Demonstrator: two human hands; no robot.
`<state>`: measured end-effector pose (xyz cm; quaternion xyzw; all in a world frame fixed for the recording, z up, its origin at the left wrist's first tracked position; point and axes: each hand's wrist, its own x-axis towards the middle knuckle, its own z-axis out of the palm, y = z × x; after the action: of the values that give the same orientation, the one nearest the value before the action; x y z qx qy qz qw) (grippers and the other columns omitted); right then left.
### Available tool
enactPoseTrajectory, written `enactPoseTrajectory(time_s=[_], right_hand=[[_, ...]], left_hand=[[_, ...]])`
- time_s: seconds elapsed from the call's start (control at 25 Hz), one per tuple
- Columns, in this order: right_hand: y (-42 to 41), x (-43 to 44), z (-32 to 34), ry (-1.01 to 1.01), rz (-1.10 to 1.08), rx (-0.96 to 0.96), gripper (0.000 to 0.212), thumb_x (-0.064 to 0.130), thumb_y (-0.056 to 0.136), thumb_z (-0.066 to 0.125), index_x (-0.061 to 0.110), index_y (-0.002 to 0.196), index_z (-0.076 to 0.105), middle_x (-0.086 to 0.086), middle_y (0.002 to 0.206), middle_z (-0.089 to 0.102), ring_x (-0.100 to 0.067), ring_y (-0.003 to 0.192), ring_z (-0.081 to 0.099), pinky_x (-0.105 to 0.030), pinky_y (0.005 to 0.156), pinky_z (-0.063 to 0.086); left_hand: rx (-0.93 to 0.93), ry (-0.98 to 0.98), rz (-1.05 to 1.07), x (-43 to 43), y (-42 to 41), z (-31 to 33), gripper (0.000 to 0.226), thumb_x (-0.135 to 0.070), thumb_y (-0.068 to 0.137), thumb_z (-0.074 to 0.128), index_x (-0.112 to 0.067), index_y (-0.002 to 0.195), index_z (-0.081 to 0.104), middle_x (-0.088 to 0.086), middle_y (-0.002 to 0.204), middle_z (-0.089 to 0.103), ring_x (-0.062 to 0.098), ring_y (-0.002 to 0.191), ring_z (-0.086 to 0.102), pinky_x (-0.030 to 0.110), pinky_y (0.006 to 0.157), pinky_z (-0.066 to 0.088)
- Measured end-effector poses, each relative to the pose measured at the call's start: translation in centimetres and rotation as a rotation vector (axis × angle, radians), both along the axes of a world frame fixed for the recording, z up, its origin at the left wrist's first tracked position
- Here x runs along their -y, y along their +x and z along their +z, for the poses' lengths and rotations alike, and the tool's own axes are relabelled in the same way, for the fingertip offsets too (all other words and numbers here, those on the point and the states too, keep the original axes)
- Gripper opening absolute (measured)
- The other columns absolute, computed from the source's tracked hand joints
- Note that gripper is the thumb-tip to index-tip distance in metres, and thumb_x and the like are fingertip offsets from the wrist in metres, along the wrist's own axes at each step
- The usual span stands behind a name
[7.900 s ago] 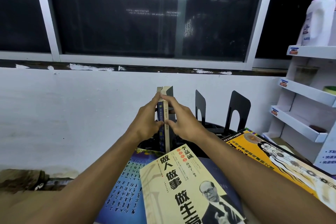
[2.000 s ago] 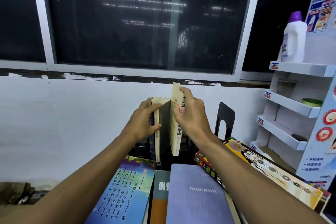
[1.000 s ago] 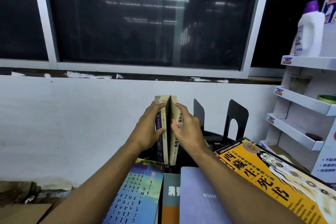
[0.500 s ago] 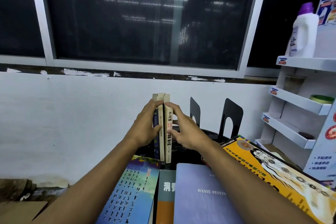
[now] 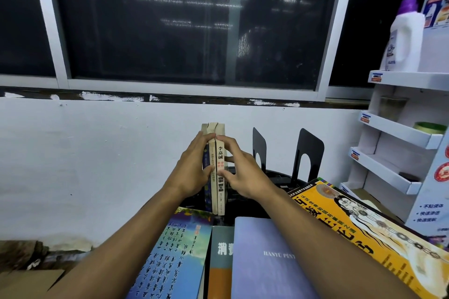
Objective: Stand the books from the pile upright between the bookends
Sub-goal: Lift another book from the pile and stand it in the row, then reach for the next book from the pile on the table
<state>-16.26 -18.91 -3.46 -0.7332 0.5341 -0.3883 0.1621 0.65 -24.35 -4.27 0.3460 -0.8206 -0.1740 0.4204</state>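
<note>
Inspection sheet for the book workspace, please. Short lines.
surface: mostly hidden under books.
job's things: three upright books pressed together; black bookends stand to their right, apart; pile of flat books in front.
clutter: cardboard sheet, lower left.
grips: left hand presses the books' left side; right hand touches the rightmost spine, fingers spread.
cables: nothing seen.
surroundings: white wall, dark window, white shelf rack with detergent bottle at right.

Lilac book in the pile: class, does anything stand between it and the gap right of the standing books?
Only the person's own right hand, touching the standing books in that gap, with its forearm crossing over the lilac book. No other object visible.
</note>
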Motion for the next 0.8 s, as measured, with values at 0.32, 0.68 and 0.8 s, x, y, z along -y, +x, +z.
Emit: enactPoseTrajectory(time_s=[0.32,0.68,0.8], right_hand=[[-0.3,0.0,0.4,0.026,0.007,-0.119,0.082,0.004,0.096,0.063,0.042,0.153,0.017,0.007,0.145,0.046,0.005,0.111,0.055,0.001,0.082,0.04],[-4.4,-6.9,3.1,0.024,0.007,-0.353,0.08,0.039,0.098,0.062,0.042,0.157,0.008,0.014,0.164,0.021,-0.003,0.144,0.033,-0.03,0.116,0.033],[-6.8,-10.4,3.5,0.028,-0.014,-0.441,0.07,0.048,0.097,0.059,0.04,0.155,0.02,0.015,0.161,0.028,-0.001,0.143,0.032,-0.03,0.116,0.034]], left_hand=[[0.012,0.024,0.028,-1.0,0.2,0.1,0.077,-0.007,0.088,0.073,-0.035,0.148,0.035,-0.004,0.149,0.042,0.016,0.135,0.047,0.038,0.11,0.047],[-0.006,0.012,0.091,-7.8,-0.4,1.6,0.069,-0.024,0.092,0.071,-0.037,0.15,0.036,-0.002,0.16,0.027,0.018,0.148,0.029,0.03,0.116,0.028],[0.006,0.004,0.043,-10.7,-1.2,2.2,0.062,-0.029,0.093,0.071,-0.04,0.146,0.041,-0.006,0.161,0.029,0.015,0.149,0.028,0.031,0.117,0.027]])
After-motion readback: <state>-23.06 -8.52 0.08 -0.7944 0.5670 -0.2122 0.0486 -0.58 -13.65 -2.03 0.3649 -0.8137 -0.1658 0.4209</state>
